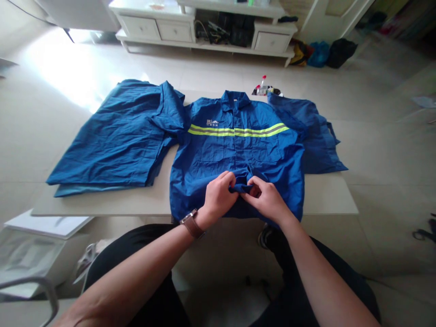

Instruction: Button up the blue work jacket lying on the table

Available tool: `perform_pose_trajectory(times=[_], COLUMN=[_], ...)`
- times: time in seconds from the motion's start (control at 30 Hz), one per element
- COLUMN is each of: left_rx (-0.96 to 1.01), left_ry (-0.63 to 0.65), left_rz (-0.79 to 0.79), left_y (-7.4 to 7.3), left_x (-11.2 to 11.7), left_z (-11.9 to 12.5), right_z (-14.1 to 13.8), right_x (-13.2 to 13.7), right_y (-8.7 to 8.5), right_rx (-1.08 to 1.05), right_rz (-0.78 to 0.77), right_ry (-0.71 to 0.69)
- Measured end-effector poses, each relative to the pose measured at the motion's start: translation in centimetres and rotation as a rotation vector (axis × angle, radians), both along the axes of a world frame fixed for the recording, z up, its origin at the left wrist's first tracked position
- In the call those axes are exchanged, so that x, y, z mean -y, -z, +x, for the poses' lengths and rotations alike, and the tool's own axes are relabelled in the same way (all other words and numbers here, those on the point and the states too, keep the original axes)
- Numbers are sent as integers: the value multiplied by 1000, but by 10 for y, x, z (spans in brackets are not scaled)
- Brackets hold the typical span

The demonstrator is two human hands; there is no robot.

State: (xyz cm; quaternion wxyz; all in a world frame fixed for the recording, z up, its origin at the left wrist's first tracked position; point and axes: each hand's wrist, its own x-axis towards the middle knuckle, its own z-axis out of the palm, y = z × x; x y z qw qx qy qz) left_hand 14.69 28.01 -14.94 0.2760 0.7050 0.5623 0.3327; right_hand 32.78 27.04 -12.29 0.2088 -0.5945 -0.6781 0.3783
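Note:
A blue work jacket (211,147) lies front up, its collar away from me and its lower edge hanging over the near table edge. A yellow-and-grey reflective stripe (262,132) crosses its chest, with a white logo above on the left. My left hand (220,190), below a brown-strapped watch (193,223) on the wrist, is closed on the jacket's front placket near the hem. Right beside it, my right hand (265,197) pinches the same gathered cloth between thumb and fingers. The cloth between both hands is lifted and bunched; what fastening it has is hidden.
Folded blue garments (112,136) are stacked on the left of the white table (327,195), and another blue garment (316,136) lies at the right. Bottles with red caps (262,86) stand behind. Across the floor is a white cabinet (173,32); a box (34,259) is at lower left.

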Motion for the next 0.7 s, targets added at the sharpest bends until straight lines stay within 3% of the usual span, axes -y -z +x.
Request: perform_pose_trajectory(times=[0.1,0.2,0.37,0.5,0.7], left_rx=[131,423,878,1042,1090], left_ry=[27,11,-211,-332,-283], left_rz=[-56,-295,-703,-734,-659], left_y=[-6,-7,5,14,21], left_x=[27,45,35,23,23], left_z=[12,23,30,31,29], right_z=[3,5,4,-1,-6], right_x=[-3,-4,-4,-3,-2], right_y=[-1,-1,2,3,0], right_rx=[-59,-94,-110,-92,10], right_rz=[-23,-55,-61,-45,69], right_ry=[34,38,-16,-23,-32])
